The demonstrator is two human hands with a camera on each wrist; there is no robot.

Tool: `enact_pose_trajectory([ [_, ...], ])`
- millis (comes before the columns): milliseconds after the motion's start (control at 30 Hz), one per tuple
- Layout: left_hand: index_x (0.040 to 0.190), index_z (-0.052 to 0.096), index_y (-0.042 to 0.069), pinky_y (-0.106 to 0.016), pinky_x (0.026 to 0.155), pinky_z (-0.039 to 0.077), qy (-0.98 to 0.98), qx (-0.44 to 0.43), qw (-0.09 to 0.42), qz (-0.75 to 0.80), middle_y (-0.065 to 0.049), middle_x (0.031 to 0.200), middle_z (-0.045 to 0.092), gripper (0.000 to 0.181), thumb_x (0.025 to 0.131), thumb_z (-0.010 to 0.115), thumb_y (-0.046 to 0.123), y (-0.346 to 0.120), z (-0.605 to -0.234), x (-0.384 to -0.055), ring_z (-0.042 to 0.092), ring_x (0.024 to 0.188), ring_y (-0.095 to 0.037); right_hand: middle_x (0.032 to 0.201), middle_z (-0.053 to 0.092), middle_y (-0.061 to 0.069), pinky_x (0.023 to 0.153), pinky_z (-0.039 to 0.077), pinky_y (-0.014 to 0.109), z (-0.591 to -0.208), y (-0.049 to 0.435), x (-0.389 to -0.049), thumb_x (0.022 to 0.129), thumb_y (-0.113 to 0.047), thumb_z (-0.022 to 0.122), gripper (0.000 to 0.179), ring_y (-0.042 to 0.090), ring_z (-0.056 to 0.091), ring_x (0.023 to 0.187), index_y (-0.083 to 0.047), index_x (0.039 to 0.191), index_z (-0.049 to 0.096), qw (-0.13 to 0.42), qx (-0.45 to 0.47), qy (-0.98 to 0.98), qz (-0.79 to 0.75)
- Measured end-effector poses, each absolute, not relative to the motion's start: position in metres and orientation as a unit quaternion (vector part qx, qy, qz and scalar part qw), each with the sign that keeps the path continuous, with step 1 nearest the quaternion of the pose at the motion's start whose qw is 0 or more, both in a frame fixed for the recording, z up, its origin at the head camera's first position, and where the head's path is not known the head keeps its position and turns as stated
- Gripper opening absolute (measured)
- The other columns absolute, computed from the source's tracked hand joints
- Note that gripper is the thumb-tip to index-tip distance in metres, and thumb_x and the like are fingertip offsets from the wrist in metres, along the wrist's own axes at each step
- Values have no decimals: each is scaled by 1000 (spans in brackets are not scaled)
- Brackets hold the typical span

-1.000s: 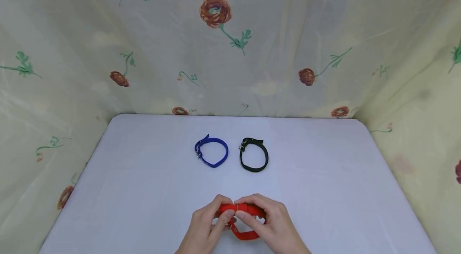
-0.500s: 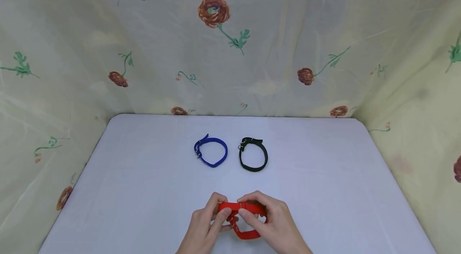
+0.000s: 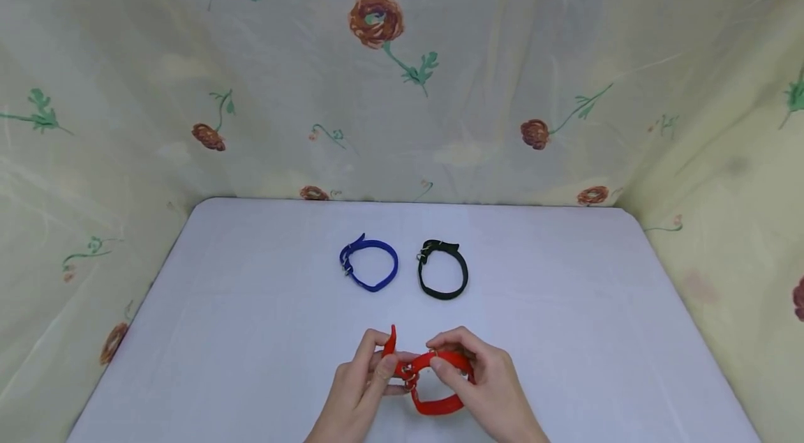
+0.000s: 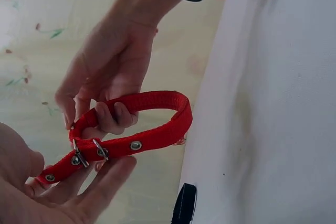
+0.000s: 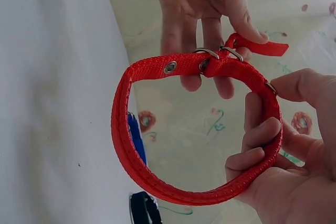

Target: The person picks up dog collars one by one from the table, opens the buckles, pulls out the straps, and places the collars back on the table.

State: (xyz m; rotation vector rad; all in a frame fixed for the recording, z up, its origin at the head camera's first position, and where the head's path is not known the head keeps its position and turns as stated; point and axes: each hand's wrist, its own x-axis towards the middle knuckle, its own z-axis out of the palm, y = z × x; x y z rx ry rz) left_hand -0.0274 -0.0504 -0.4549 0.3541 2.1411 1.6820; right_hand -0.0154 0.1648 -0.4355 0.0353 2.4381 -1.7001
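Observation:
Both hands hold a red dog collar (image 3: 440, 407) above the front of the table. It is a loop with a metal buckle (image 5: 232, 54), a ring and metal eyelets. My left hand (image 3: 358, 384) pinches the strap's free end (image 5: 270, 48) between thumb and index finger, beside the buckle. That end points up in the head view. With its fingers curled round the band, my right hand (image 3: 486, 380) grips the loop's right side. Its fingertip meets a metal keeper (image 5: 270, 87) on the strap. Part of the band is hidden behind the fingers.
A blue collar (image 3: 377, 243) and a black collar (image 3: 443, 296), both in closed loops, lie farther back on the white table (image 3: 251, 331). A flowered cloth (image 3: 465, 80) hangs behind the table and at its sides.
The strap's free end has come out of the keeper and now stands up at the left. My hands have moved apart, the right one slightly rightward. The blue and black collars stay put.

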Motion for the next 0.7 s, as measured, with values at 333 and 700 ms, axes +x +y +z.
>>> enact_pose_trajectory([
  [333,137,45,13,-28,90,63,770,105,186,601,-9,132,79,36,116,44,43,-50,-455,-27,80,93,-16,118,75,6,91,59,17,-440,166,-15,102,-29,75,31,20,71,106,-13,129,70,125,21,784,-607],
  [700,140,43,16,-29,99,62,745,98,223,621,-14,131,77,42,114,49,48,-50,-453,-26,80,107,-25,122,75,8,92,58,16,-441,163,-16,102,-30,76,32,22,71,110,-13,128,70,132,22,774,-619],
])
